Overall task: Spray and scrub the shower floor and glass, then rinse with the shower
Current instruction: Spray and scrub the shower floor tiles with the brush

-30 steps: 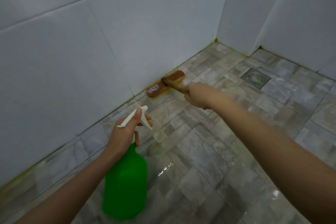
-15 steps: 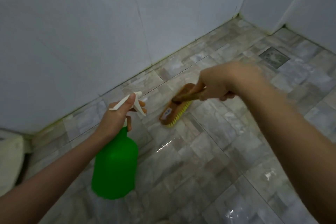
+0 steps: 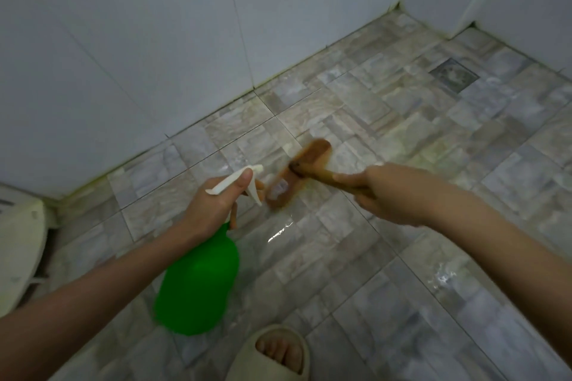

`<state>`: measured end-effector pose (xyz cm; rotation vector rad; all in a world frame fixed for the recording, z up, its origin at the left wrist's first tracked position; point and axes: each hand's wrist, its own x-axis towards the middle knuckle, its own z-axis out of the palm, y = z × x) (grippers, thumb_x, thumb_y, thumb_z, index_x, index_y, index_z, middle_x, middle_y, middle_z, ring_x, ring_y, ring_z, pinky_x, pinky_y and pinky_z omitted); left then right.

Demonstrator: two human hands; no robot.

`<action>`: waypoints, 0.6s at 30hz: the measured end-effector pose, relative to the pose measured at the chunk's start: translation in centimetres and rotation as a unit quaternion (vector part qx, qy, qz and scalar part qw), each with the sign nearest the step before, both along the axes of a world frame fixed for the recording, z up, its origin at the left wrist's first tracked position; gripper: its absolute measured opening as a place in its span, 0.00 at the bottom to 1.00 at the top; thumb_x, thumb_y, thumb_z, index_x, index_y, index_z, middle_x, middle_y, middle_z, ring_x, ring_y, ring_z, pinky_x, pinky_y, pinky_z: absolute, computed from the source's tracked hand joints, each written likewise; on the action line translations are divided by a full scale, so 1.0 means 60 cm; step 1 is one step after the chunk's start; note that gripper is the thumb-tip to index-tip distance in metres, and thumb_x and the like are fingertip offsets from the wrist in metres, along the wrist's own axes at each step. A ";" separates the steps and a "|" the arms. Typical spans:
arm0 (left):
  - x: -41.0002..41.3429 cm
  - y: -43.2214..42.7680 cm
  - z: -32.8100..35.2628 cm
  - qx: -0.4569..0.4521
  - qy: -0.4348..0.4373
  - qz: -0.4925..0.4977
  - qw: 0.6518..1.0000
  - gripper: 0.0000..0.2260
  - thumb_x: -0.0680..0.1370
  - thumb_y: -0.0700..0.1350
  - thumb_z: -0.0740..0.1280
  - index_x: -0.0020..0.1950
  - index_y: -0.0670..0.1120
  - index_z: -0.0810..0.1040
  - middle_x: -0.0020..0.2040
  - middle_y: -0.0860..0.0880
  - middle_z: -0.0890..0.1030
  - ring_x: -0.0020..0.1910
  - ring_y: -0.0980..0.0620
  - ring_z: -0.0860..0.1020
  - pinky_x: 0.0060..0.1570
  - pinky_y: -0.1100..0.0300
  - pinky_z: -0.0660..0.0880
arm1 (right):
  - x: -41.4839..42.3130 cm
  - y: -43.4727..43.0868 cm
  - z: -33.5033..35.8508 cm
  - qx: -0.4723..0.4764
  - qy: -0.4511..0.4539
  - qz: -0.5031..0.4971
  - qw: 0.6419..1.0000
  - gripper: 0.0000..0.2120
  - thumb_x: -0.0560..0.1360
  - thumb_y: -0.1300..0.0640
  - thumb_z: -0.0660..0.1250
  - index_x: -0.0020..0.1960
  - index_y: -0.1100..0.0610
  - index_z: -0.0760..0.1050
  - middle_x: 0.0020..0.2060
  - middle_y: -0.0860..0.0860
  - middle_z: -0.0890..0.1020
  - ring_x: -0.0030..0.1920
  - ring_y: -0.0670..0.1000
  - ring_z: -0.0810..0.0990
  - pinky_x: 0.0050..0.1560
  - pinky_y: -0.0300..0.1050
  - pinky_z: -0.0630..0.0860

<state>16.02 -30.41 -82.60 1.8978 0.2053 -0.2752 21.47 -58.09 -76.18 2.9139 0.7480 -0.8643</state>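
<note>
Brush (image 3: 298, 175) and spray bottle (image 3: 198, 284) shared the middle of the shower floor (image 3: 402, 288), one in each of a person's hands. The right hand (image 3: 393, 192) was wrapped round the wooden handle, one finger laid along it toward the head. The left hand (image 3: 213, 204) gripped the green bottle's neck, thumb over the white spray head (image 3: 238, 179), other fingers curled under near the trigger.

The brush head lay to the left of the right hand and a little farther off, its long axis running from near left to far right, crosswise to the handle. It was blurred, which suggested a stroke under way, though whether the bristles touched the tile could not be told. Its near-left end sat just beside the spray head, so the left hand was nearer the head itself, while the right alone steered it. The bottle hung below the left hand, over the near tiles.

The foot of the wall (image 3: 154, 56) ran beyond the brush from near left to far right; the drain (image 3: 453, 75) lay well apart at far right. A slippered foot (image 3: 272, 353) stood at the near edge. No glass was in view.

Floor scrubbing looked to be in hand, glass and rinse not yet begun. The next stroke would need to keep the head clear of the spray head.
</note>
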 end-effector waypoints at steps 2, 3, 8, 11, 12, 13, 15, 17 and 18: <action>-0.002 -0.017 -0.009 -0.004 0.007 -0.024 1.000 0.26 0.75 0.67 0.60 0.51 0.47 0.85 0.49 0.50 0.87 0.36 0.31 0.80 0.24 0.62 0.72 | -0.033 -0.043 0.032 -0.028 0.041 -0.034 0.998 0.17 0.80 0.50 0.55 0.67 0.40 0.68 0.33 0.45 0.68 0.31 0.45 0.69 0.34 0.42 0.68; -0.002 -0.028 -0.006 -0.011 0.007 -0.033 0.999 0.26 0.74 0.69 0.60 0.52 0.49 0.85 0.49 0.50 0.87 0.38 0.31 0.81 0.24 0.63 0.72 | -0.059 -0.058 0.046 -0.025 0.051 -0.060 0.997 0.18 0.80 0.50 0.54 0.67 0.34 0.65 0.35 0.45 0.69 0.33 0.46 0.71 0.35 0.42 0.68; 0.012 -0.082 -0.011 -0.024 -0.002 -0.080 0.997 0.23 0.71 0.74 0.60 0.53 0.62 0.84 0.47 0.41 0.86 0.29 0.37 0.78 0.26 0.60 0.72 | -0.136 -0.047 -0.007 0.009 0.019 -0.137 0.990 0.29 0.83 0.49 0.51 0.67 0.22 0.38 0.46 0.51 0.77 0.47 0.54 0.80 0.42 0.46 0.73; 0.028 -0.109 -0.017 -0.037 0.000 -0.104 0.994 0.25 0.75 0.68 0.60 0.52 0.51 0.84 0.48 0.47 0.86 0.34 0.30 0.79 0.24 0.62 0.72 | -0.148 -0.113 0.030 -0.040 0.059 -0.153 0.986 0.29 0.82 0.50 0.51 0.59 0.16 0.43 0.39 0.47 0.72 0.40 0.50 0.76 0.40 0.44 0.73; 0.033 -0.116 -0.017 -0.041 0.000 -0.109 0.993 0.25 0.75 0.67 0.60 0.52 0.49 0.84 0.49 0.49 0.86 0.36 0.29 0.79 0.23 0.61 0.72 | -0.158 -0.134 0.044 -0.054 0.063 -0.168 0.982 0.25 0.81 0.50 0.51 0.64 0.20 0.52 0.38 0.46 0.71 0.38 0.49 0.74 0.39 0.43 0.72; 0.039 -0.125 -0.016 -0.043 -0.001 -0.119 0.992 0.25 0.75 0.67 0.60 0.52 0.49 0.84 0.50 0.50 0.86 0.38 0.28 0.79 0.23 0.61 0.72 | -0.165 -0.150 0.049 -0.069 0.057 -0.182 0.979 0.22 0.81 0.51 0.51 0.68 0.27 0.58 0.38 0.46 0.71 0.38 0.48 0.73 0.37 0.43 0.70; 0.049 -0.144 -0.020 -0.039 -0.006 -0.142 0.989 0.23 0.76 0.66 0.59 0.53 0.51 0.84 0.50 0.50 0.86 0.39 0.29 0.80 0.23 0.60 0.72 | -0.153 -0.153 0.026 -0.073 0.021 -0.208 0.975 0.22 0.81 0.52 0.51 0.71 0.33 0.56 0.40 0.47 0.72 0.37 0.49 0.74 0.36 0.43 0.70; 0.057 -0.173 -0.023 -0.038 -0.008 -0.163 0.986 0.22 0.76 0.65 0.59 0.54 0.53 0.84 0.50 0.51 0.86 0.34 0.32 0.78 0.24 0.60 0.71 | -0.140 -0.159 0.000 -0.064 -0.003 -0.256 0.965 0.23 0.82 0.53 0.51 0.74 0.35 0.52 0.40 0.49 0.74 0.37 0.50 0.75 0.34 0.44 0.71; 0.062 -0.183 -0.025 -0.043 -0.012 -0.167 0.985 0.21 0.76 0.65 0.59 0.54 0.53 0.83 0.50 0.51 0.86 0.34 0.33 0.78 0.24 0.60 0.71 | -0.136 -0.169 0.003 -0.063 -0.002 -0.264 0.962 0.23 0.82 0.53 0.51 0.74 0.35 0.52 0.39 0.49 0.74 0.37 0.50 0.76 0.35 0.45 0.73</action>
